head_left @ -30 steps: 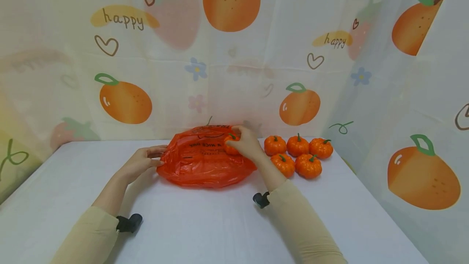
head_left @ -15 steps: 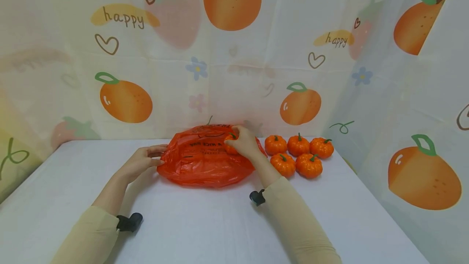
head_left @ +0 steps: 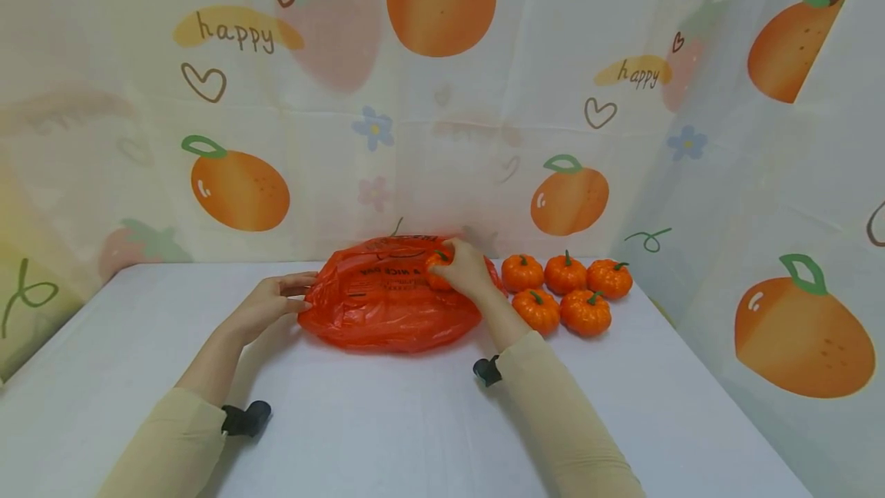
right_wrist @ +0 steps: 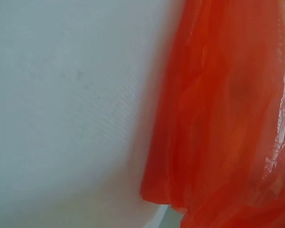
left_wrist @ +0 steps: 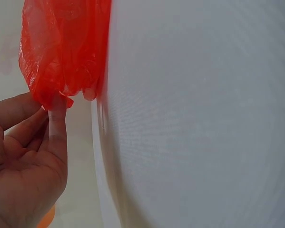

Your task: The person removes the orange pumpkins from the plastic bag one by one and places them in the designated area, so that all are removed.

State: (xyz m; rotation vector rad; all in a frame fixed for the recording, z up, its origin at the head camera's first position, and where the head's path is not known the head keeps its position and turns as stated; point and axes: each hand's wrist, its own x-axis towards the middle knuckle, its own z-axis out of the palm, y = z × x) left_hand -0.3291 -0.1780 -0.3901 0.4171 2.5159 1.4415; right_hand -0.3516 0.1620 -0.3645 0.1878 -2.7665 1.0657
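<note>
A puffed-out red plastic bag (head_left: 387,313) with dark printing lies on its side on the white table. At its left end my left hand (head_left: 266,307) pinches the plastic between thumb and fingers; the left wrist view shows this hand (left_wrist: 30,147) gripping the gathered edge of the bag (left_wrist: 68,45). My right hand (head_left: 470,273) holds a small orange pumpkin (head_left: 437,273) with a green stem at the bag's right part. Whether the pumpkin is fully inside the plastic I cannot tell. In the right wrist view the bag (right_wrist: 223,114) fills the right side, and the hand is out of sight.
Several small orange pumpkins stand in two rows right of the bag, the nearest being a front-row pumpkin (head_left: 536,312) close to my right forearm. A printed curtain (head_left: 442,129) hangs behind the white table (head_left: 373,421) and along its right side.
My right forearm has shifted slightly left, and the bag's right edge shows more behind the wrist. The left hand and its hold on the bag look unchanged.
</note>
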